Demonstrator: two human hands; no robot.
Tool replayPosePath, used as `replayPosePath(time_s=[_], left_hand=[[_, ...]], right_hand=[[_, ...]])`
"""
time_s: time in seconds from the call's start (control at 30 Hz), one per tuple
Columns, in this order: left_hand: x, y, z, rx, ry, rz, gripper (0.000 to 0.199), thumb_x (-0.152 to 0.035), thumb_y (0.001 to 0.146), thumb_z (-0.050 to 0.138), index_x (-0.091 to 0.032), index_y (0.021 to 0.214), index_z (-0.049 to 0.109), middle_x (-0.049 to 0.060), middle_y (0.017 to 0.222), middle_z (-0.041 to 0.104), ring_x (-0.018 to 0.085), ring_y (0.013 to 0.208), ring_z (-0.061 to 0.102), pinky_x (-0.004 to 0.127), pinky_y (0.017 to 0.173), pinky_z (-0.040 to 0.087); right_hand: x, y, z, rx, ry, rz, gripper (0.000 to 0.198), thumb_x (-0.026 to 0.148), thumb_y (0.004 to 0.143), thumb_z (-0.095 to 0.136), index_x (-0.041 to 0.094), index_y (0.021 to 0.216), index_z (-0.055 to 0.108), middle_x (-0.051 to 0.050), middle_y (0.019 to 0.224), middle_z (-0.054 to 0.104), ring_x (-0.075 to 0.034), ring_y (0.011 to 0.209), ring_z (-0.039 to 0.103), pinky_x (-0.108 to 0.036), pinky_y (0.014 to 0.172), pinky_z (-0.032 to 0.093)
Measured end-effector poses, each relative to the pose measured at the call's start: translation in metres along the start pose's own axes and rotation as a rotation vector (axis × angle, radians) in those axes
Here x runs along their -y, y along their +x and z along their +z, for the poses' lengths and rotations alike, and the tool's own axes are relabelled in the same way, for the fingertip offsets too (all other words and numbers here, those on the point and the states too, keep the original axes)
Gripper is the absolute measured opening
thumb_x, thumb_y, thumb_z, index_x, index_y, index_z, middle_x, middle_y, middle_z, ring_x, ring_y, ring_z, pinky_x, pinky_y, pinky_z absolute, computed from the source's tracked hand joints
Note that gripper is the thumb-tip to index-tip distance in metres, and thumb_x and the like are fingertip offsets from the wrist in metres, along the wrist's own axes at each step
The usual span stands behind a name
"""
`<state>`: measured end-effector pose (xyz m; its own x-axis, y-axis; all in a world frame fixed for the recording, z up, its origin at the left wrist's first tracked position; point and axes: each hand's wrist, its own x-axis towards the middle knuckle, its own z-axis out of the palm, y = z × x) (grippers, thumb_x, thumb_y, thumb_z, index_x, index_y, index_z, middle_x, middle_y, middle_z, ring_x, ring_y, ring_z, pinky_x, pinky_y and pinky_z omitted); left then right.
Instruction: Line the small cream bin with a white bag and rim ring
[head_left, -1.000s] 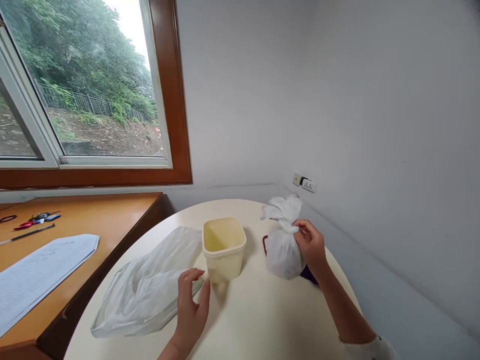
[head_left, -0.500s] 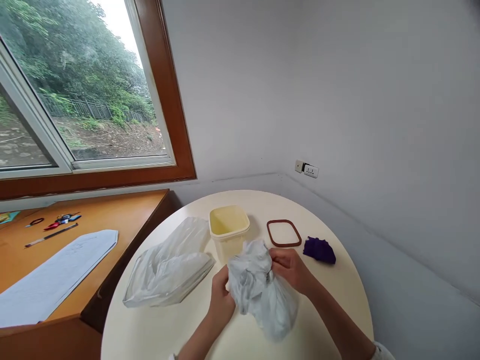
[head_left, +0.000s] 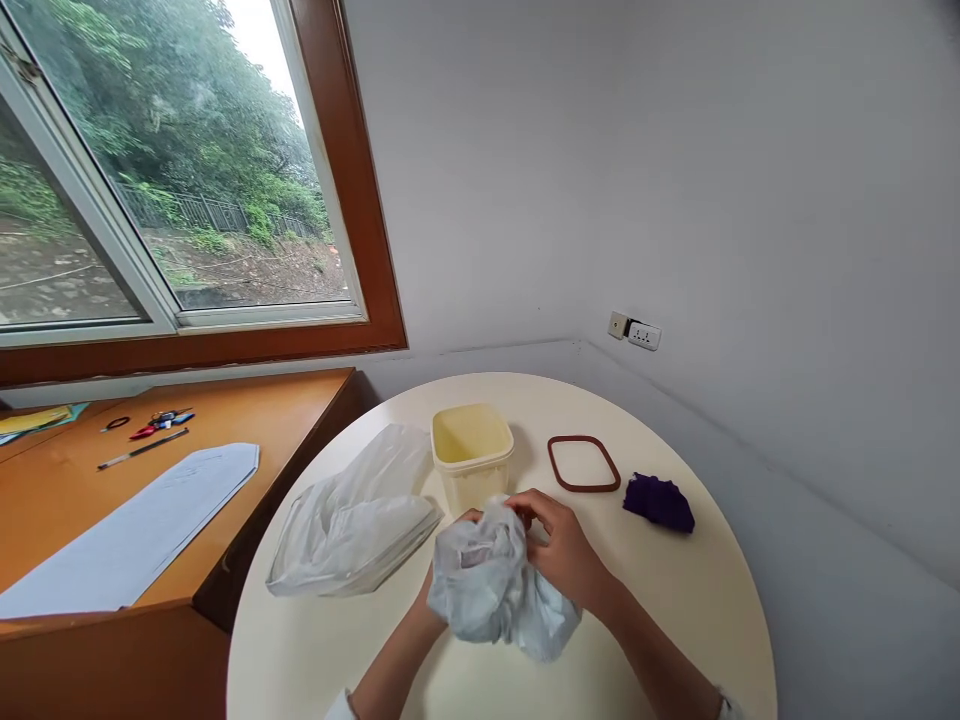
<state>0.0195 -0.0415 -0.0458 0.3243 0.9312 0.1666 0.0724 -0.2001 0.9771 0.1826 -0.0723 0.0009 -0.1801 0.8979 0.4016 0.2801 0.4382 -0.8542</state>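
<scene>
A crumpled white plastic bag [head_left: 480,590] is held between my two hands above the near part of the round table, in front of the yellow bin. My left hand [head_left: 442,570] grips its left side; most of those fingers are hidden behind the bag. With bent fingers, my right hand [head_left: 556,545] pinches the top right of the bag. The square pale-yellow bin [head_left: 472,470] stands upright just beyond, its top open. A reddish-brown square ring [head_left: 583,490] lies flat to the right of it.
Loose clear-white plastic bags [head_left: 352,540] lie on the left of the cream round table [head_left: 660,640]. A dark purple cloth [head_left: 660,503] lies on the right. A wooden desk [head_left: 292,410] with paper sheets [head_left: 150,525], a pen [head_left: 142,450] and keys [head_left: 161,422] adjoins at left.
The bag has been turned and gathered differently, its folded opening now facing up. My right hand has shifted to its top edge, and my left hand has slid behind it. The view has swung slightly left.
</scene>
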Motion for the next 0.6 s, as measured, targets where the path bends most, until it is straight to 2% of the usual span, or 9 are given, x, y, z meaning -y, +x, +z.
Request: replayPosePath(time_s=[0.1,0.27,0.4,0.6], left_hand=[[-0.014,-0.005,-0.003,-0.015,-0.052,0.05,0.025,-0.034,0.06,0.069,-0.015,0.071,0.056,0.001,0.07,0.054,0.015,0.065,0.051,0.028,0.059,0.042],[-0.026,-0.009,-0.002,-0.09,-0.047,0.138,0.013,-0.024,0.062,0.063,-0.016,0.066,0.054,-0.001,0.07,0.051,0.014,0.067,0.047,0.026,0.062,0.037],[-0.018,-0.01,-0.004,-0.133,-0.013,0.108,0.021,-0.03,0.059,0.063,-0.017,0.065,0.048,-0.003,0.063,0.046,0.012,0.06,0.041,0.024,0.056,0.032],[-0.009,-0.01,-0.003,-0.172,0.081,0.026,0.025,-0.029,0.056,0.06,-0.017,0.055,0.038,-0.005,0.053,0.037,0.009,0.053,0.032,0.022,0.05,0.025]], right_hand=[[0.001,-0.001,0.0,0.023,-0.077,-0.024,0.028,0.009,0.072,0.052,0.021,0.096,0.059,-0.002,0.09,0.06,-0.015,0.083,0.053,-0.027,0.074,0.041],[0.007,-0.003,-0.004,0.095,-0.073,-0.009,0.024,0.013,0.077,0.05,0.023,0.097,0.059,-0.002,0.096,0.06,-0.017,0.093,0.051,-0.032,0.086,0.036],[0.012,-0.004,-0.004,0.191,-0.072,0.089,0.033,0.023,0.069,0.064,0.027,0.101,0.058,0.0,0.095,0.059,-0.019,0.093,0.048,-0.034,0.086,0.035],[0.008,-0.005,0.007,0.161,-0.121,0.165,0.033,0.011,0.065,0.058,0.025,0.094,0.058,0.001,0.085,0.059,-0.019,0.087,0.047,-0.033,0.079,0.034]])
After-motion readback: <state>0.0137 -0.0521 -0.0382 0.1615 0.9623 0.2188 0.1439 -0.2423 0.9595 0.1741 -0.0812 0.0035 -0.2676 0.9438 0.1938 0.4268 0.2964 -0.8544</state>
